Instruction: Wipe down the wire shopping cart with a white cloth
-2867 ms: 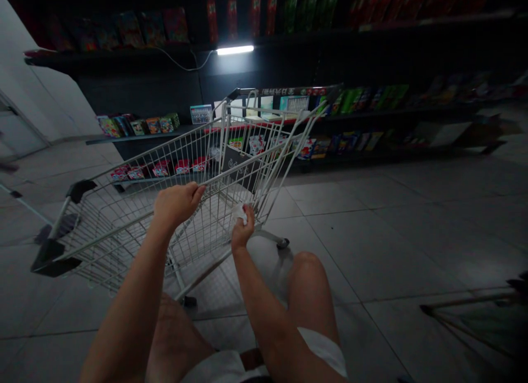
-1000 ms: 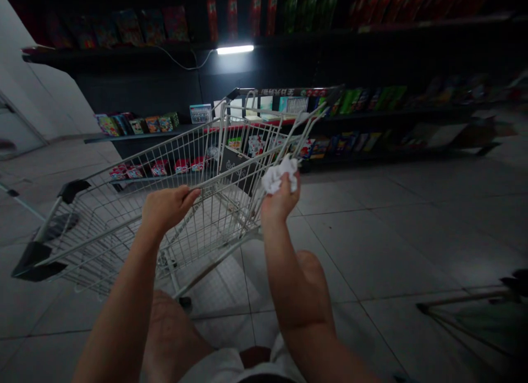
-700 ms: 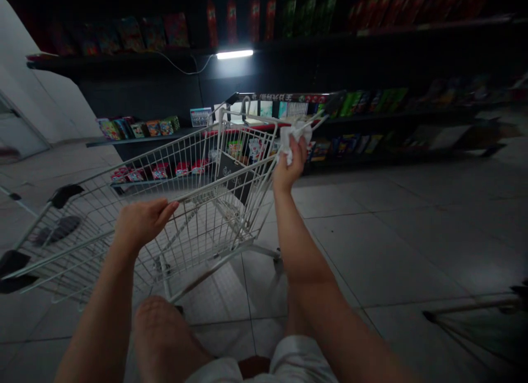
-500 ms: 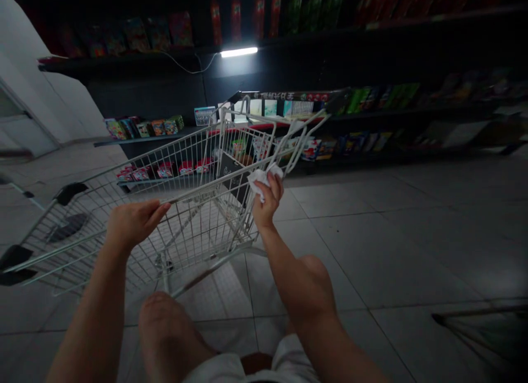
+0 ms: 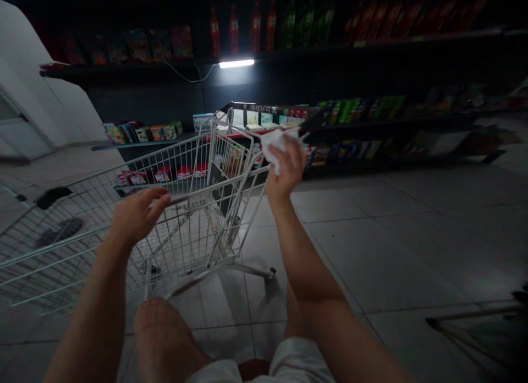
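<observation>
Cloth (image 5: pixel 275 143), white and crumpled, bunched in the right hand (image 5: pixel 285 174), fingers closed round it, held up against the top wire of the shopping cart (image 5: pixel 193 229) just beside the dark handle bar (image 5: pixel 319 118). Left hand (image 5: pixel 138 215) palm down on the upper rail of the near side, fingers loosely bent over the wire, not clenched, nothing else in it. Cart apparently upright on the tiled floor (image 5: pixel 371 234), one caster (image 5: pixel 270 273) in plain sight below the basket, bare knees (image 5: pixel 160 328) low in front of it, so a crouch right at the near side. Wiping judged to be under way, neither just begun nor clearly near its end: cloth high at the handle end of the near side, left hand steadying further along the same rail. No sheen, streak or dirt line to tell wiped wire from unwiped in this dim light, hence the share already done impossible to judge. Probably left, going by the cloth's place alone: the handle bar itself, the far side, the long run of basket out to the black corner bumper (image 5: pixel 51 196). Behind, dark shelves (image 5: pixel 140 143) of bright packets under a light strip (image 5: pixel 236 63).
</observation>
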The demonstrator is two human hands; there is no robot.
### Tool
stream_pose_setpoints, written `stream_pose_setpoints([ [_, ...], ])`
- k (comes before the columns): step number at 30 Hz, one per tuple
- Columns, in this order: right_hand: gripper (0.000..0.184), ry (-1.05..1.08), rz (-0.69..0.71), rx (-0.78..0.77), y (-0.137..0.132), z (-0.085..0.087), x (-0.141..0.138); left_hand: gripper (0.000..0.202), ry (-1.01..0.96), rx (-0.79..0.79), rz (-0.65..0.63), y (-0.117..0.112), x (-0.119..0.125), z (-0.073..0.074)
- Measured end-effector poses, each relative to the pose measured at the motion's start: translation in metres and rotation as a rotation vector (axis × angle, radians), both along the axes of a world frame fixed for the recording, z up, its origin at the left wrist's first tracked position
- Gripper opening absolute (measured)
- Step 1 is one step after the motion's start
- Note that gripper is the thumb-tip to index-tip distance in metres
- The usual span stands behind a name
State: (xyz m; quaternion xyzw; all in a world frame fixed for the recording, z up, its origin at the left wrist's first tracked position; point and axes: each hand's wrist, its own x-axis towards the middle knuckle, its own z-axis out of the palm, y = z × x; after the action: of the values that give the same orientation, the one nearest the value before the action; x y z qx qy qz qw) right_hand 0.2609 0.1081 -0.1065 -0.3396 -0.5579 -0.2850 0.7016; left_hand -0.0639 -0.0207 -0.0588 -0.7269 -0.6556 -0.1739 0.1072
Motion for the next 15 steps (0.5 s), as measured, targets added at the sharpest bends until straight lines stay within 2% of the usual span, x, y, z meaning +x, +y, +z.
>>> stream_pose_setpoints([
  [3, 0.029, -0.17, 0.007, -0.043, -0.032, -0.047, -0.042, 0.053, 0.08, 0.007, -0.111, 0.013, 0.052, 0.003],
  [5, 0.026, -0.314, 0.017, -0.097, -0.041, -0.064, -0.047, 0.051, 0.133, 0.035, -0.121, 0.018, 0.074, 0.001],
  [6, 0.025, -0.379, 0.023, -0.113, -0.041, -0.066, -0.044, 0.05, 0.147, 0.052, -0.107, 0.019, 0.079, -0.001],
  [8, 0.025, -0.412, 0.002, -0.124, -0.035, -0.059, -0.031, 0.047, 0.147, 0.086, -0.072, 0.021, 0.08, -0.005],
  [12, 0.031, -0.197, -0.088, -0.152, -0.014, -0.03, -0.02, 0.045, 0.097, 0.101, -0.085, 0.025, 0.065, -0.01],
  [14, 0.031, -0.194, -0.07, -0.164, -0.008, -0.03, -0.03, 0.044, 0.041, 0.155, -0.159, 0.021, 0.058, -0.011],
  [15, 0.03, -0.207, -0.052, -0.16, -0.007, -0.036, -0.037, 0.045, -0.006, 0.234, -0.214, 0.016, 0.056, -0.01],
])
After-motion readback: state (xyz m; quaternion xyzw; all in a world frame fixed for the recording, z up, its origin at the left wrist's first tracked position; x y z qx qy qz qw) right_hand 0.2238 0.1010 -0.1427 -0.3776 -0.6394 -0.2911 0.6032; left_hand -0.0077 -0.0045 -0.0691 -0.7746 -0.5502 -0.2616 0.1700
